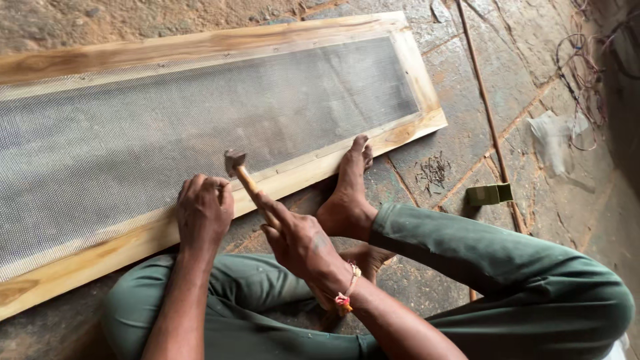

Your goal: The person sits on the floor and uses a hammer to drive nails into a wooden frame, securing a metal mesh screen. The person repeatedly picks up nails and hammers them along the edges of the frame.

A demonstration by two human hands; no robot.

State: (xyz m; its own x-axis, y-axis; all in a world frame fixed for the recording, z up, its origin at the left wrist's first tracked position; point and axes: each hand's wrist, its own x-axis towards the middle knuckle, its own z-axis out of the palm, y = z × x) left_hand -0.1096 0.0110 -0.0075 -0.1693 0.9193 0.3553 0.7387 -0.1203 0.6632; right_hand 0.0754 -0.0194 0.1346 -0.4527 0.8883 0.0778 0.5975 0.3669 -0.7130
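Right hand (297, 240) grips wooden-handled hammer (241, 172) over mesh frame (200, 133).

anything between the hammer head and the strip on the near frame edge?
Nothing visible. The hammer, held in the right hand, has its head just above the thin strip on the wooden frame. The left hand rests on the frame just beside it, close but not underneath.

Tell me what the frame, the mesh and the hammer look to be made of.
Frame: bare, unpainted wood, by its yellow-brown grain streaks. Mesh: probably fine metal wire, grey with a dull sheen and a regular grid. Hammer, held in the right hand: dark head, likely steel; pale handle, apparently wood. The left hand rests on the frame's near rail.
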